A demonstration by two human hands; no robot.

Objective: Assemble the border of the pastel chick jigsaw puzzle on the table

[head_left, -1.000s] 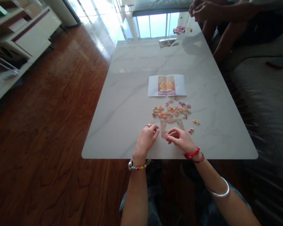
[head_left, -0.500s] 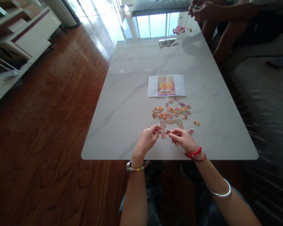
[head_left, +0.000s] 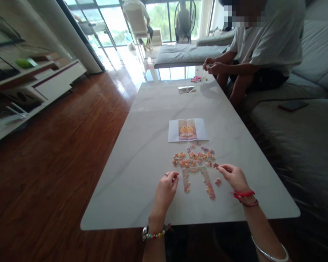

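Note:
My right hand (head_left: 233, 177) pinches a small reddish jigsaw piece (head_left: 215, 166) beside the right end of the piece pile. My left hand (head_left: 167, 187) has its fingers curled together, left of the partly joined puzzle border (head_left: 194, 169); anything inside them is hidden. That border has a top and two sides, with its near side open. Directly beyond it lies a heap of loose jigsaw pieces (head_left: 192, 158), mostly orange, pink and purple. One pink cluster (head_left: 218, 181) rests between the border and my right hand.
A folded picture sheet (head_left: 202, 130) lies flat beyond the pieces on the white marbled table (head_left: 120, 174). Farther off are a shiny wrapper (head_left: 187, 89) and another pile of pieces (head_left: 196, 79). A person (head_left: 259, 54) sits on the sofa at the right, hands together over the table's far corner.
My right hand has moved from the border's near side outward to the right with the reddish piece. My left hand has drawn away from the border's left side. The view has tilted up.

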